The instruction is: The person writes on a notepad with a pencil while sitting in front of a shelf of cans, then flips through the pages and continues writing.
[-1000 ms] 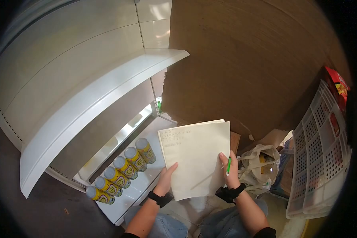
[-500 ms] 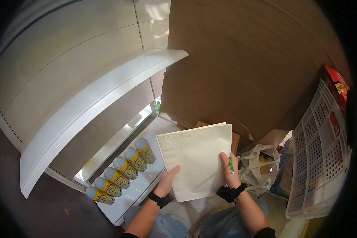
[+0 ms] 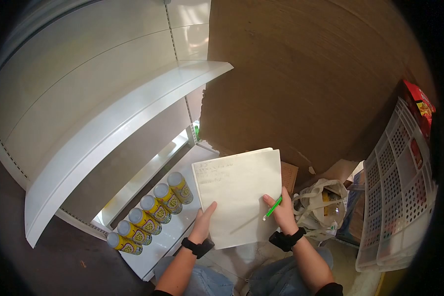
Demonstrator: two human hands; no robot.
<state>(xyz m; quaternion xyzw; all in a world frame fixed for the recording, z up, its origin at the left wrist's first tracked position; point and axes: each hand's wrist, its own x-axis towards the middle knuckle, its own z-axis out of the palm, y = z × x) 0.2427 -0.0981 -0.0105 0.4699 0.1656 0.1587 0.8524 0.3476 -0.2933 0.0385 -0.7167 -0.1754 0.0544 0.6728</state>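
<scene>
A cream paper notebook (image 3: 241,197) is held in front of me above my knees, with faint handwritten lines at its upper left. My left hand (image 3: 202,224) grips its left edge, the thumb lying on the page and the fingers behind it. At the right edge my right hand (image 3: 281,212) is closed on a green pencil (image 3: 273,208), which slants across the page with its whitish end pointing down and left. That hand's thumb also rests on the paper; its other fingers are partly hidden.
Several yellow cans with pale caps (image 3: 157,209) stand in a row on the low white shelf (image 3: 148,261). A higher white shelf (image 3: 113,126) juts out above. Brown cardboard (image 3: 306,84) covers the back. To the right are a cloth bag (image 3: 325,207) and a perforated plastic crate (image 3: 394,192).
The notebook has shifted slightly left and up with both hands. In my right hand the pencil has swung from nearly upright to a slant over the page.
</scene>
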